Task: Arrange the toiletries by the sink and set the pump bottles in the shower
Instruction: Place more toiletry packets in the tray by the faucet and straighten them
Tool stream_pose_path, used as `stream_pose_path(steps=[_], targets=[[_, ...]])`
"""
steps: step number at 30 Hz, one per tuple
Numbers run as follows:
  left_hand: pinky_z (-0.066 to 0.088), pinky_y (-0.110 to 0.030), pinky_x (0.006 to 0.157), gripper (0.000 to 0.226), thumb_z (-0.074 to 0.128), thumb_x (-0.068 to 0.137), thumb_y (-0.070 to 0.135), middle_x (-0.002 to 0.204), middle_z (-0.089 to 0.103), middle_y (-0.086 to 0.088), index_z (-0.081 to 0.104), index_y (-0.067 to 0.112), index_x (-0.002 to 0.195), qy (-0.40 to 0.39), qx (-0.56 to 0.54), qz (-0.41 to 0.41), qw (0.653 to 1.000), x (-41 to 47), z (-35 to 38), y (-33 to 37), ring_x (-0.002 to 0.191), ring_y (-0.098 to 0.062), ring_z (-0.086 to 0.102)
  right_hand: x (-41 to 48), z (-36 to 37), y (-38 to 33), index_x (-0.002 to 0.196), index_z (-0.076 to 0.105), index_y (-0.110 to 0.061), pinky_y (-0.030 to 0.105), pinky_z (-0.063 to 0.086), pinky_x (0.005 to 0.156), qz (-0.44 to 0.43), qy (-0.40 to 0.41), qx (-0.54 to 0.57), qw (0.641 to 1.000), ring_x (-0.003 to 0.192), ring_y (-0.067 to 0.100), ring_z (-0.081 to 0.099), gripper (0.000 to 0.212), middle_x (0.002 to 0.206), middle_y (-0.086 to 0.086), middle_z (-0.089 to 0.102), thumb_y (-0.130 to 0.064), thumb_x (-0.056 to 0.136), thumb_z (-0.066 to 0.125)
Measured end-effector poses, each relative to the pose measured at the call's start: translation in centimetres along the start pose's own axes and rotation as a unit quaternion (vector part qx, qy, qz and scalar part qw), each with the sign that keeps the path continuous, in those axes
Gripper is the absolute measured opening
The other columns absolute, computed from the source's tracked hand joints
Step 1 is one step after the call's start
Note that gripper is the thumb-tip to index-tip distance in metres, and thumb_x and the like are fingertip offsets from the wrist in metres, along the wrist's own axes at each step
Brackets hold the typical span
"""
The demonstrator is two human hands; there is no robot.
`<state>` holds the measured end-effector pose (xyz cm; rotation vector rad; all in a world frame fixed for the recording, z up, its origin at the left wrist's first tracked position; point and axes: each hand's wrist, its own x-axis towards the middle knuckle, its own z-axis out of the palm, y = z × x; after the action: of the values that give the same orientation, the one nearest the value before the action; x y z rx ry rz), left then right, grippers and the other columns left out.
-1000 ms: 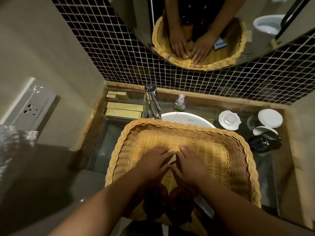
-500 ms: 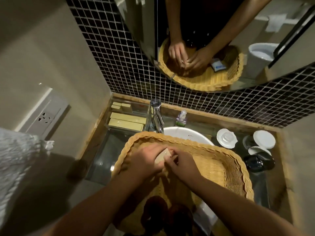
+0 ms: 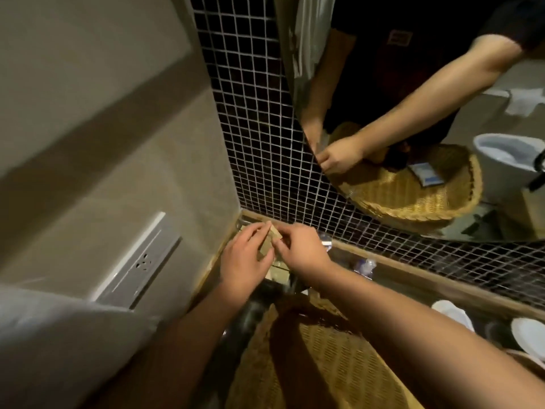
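Head view. Both hands meet at centre frame over the far left corner of the desk, where the plain wall joins the tiled wall [image 3: 250, 119]. The left hand [image 3: 241, 261] and right hand [image 3: 300, 252] share one small tan box [image 3: 269, 242]: the left grip pinches its near side with thumb and fingers, the right grip pinches the opposite end. Holding it from both ends probably serves to square it up before setting it down. More tan boxes [image 3: 278, 268] lie directly beneath, partly hidden by the hands, so this appears to be the stacking place for the toiletries.

The basket [image 3: 333, 358] sits at lower centre under the forearms, its rim close behind the wrists. Dark shapes at its near edge may be the pump bottles; too dim to confirm. White lids [image 3: 528, 332] lie at lower right.

Open room is narrow. The corner is boxed in by the wooden edging [image 3: 413, 271] at the tile foot and by the left wall, which carries a socket [image 3: 144, 261]. Withdrawal seems possible only toward the basket. The mirror [image 3: 413, 113] at upper right repeats the hands and basket.
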<state>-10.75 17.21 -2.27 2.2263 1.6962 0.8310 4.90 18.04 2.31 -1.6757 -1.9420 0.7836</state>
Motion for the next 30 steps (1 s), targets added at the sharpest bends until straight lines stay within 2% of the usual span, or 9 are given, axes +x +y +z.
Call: stream_pose_path(steps=[5,8,10,15,19,23,25,28,30], targets=[[0.047,-0.038,0.099,0.055,0.064,0.084,0.027,0.133,0.062,-0.004,0.057,0.018,0.138,-0.026,0.054,-0.030,0.998,0.5,2.1,-5.6,0.117,-0.023,0.059,2.9,3.5,2.1,0.120,0.062,-0.023,0.032,0.051,0.082,0.048,-0.011,-0.126,0.991,0.098,0.020,0.062,0.028,0.114,0.002,0.062,-0.017,0.093,0.061],[0.042,-0.042,0.104,0.062,0.060,0.088,0.031,0.145,0.051,-0.001,0.044,0.025,0.147,-0.120,0.106,-0.083,0.984,0.4,3.4,-8.0,0.126,-0.022,0.051,3.6,5.2,3.5,0.116,0.063,-0.023,0.034,0.053,0.079,0.033,-0.008,-0.157,0.987,0.095,0.022,0.064,0.022,0.109,0.002,0.064,-0.019,0.095,0.058],[0.041,-0.041,0.102,0.065,0.060,0.088,0.040,0.144,0.050,0.001,0.038,0.029,0.149,-0.150,0.157,-0.106,0.970,0.5,4.0,-8.9,0.124,-0.021,0.051,4.0,6.2,4.1,0.115,0.063,-0.024,0.033,0.052,0.078,0.031,-0.020,-0.154,0.987,0.094,0.019,0.063,0.024,0.107,0.000,0.063,-0.016,0.093,0.060],[0.041,-0.041,0.094,0.048,0.055,0.087,0.035,0.124,0.062,-0.002,0.056,0.023,0.134,-0.175,0.221,-0.074,0.957,0.6,5.3,-9.1,0.111,-0.024,0.057,5.1,8.6,4.9,0.111,0.064,-0.025,0.030,0.042,0.064,-0.009,-0.033,-0.213,0.976,0.089,0.021,0.062,0.025,0.104,0.001,0.062,-0.020,0.087,0.066],[0.030,-0.044,0.110,0.054,0.050,0.091,0.029,0.138,0.055,-0.002,0.045,0.022,0.144,-0.216,0.222,-0.069,0.948,0.6,6.4,-9.1,0.129,-0.023,0.047,6.1,9.2,5.0,0.108,0.066,-0.023,0.033,0.053,0.069,0.004,-0.029,-0.234,0.972,0.085,0.020,0.061,0.020,0.098,0.002,0.064,-0.018,0.089,0.064],[0.027,-0.045,0.111,0.057,0.047,0.090,0.034,0.142,0.053,-0.003,0.044,0.020,0.145,-0.230,0.231,-0.070,0.943,0.5,6.9,-9.6,0.131,-0.023,0.045,6.7,9.7,5.6,0.101,0.065,-0.021,0.032,0.047,0.064,0.034,-0.046,-0.233,0.971,0.076,0.020,0.057,0.013,0.091,0.002,0.065,-0.014,0.090,0.061],[0.026,-0.046,0.111,0.060,0.047,0.089,0.036,0.149,0.047,-0.004,0.042,0.020,0.147,-0.235,0.240,-0.064,0.940,0.4,7.2,-9.8,0.138,-0.024,0.037,7.3,9.8,5.6,0.102,0.065,-0.020,0.031,0.042,0.063,0.062,-0.075,-0.235,0.967,0.073,0.020,0.052,0.014,0.090,0.001,0.064,-0.014,0.090,0.061],[0.017,-0.048,0.117,0.076,0.043,0.089,0.037,0.164,0.019,-0.009,0.018,0.015,0.157,-0.240,0.248,-0.057,0.937,0.2,7.7,-9.8,0.152,-0.027,0.008,8.1,9.8,5.3,0.092,0.064,-0.021,0.032,0.043,0.062,0.123,-0.113,-0.216,0.962,0.072,0.019,0.054,0.004,0.077,-0.002,0.056,-0.019,0.090,0.061],[0.013,-0.048,0.118,0.075,0.037,0.092,0.038,0.165,0.015,-0.012,0.013,0.014,0.158,-0.237,0.248,-0.051,0.938,0.1,7.9,-9.6,0.152,-0.029,0.002,8.2,10.0,5.4,0.089,0.064,-0.021,0.031,0.042,0.061,0.139,-0.118,-0.215,0.960,0.070,0.019,0.054,0.005,0.069,-0.004,0.048,-0.020,0.091,0.060]])
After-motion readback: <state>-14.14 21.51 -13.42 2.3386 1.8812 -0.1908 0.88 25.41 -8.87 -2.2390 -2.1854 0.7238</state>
